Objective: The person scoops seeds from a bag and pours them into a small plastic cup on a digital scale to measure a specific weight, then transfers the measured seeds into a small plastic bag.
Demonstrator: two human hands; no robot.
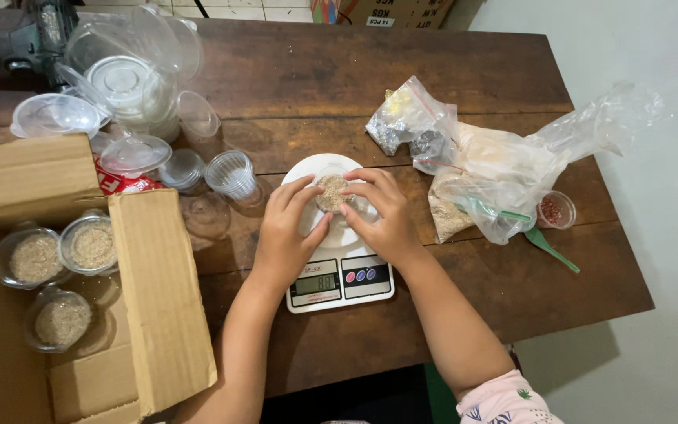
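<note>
At the centre of the frame, a person's left hand [286, 232] and right hand [382, 220] are closing in from either side on a small clear cup of tan grain [331, 192], which is sitting on the round white platform of a digital kitchen scale [339, 275]. The fingers [296, 192] of both hands are curling narrowly around the cup's rim and touching it. The scale is resting on a dark wooden tabletop [339, 78], its display facing the lower edge of the frame. At lower left, an open cardboard box [158, 298] is holding three lidded cups of the same grain [60, 318]. At upper left, stacks of empty clear containers and lids [127, 78] are crowding the tabletop, with one empty plastic cup [231, 174] lying on its side just left of the scale. To the right, clear plastic bags of grain [496, 180] are lying open, beside a green scoop [549, 250] and a small cup of red seeds [555, 210].
</note>
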